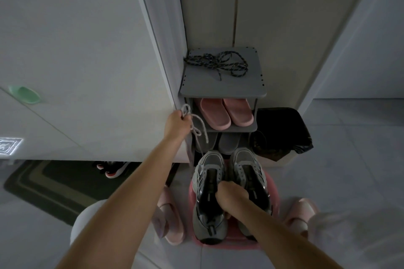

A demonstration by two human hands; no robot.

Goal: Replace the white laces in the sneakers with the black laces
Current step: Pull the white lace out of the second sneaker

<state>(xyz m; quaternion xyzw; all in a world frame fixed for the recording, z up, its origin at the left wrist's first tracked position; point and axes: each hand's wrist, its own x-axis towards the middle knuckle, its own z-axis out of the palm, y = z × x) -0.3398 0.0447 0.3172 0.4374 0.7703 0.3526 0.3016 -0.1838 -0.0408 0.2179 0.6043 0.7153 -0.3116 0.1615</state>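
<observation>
On a pink plastic base in front of the shoe rack: 2 grey-and-black sneakers, side by side, long axes parallel, toes pointing away from the person toward the rack, heels nearest. Right hand curled over their inner collars, clamped on both. Left hand raised beside the rack, fist closed on the white laces, ends dangling. Black laces: loose tangle on the rack's top shelf. 1 pair of pink slippers on the shelf below.
</observation>
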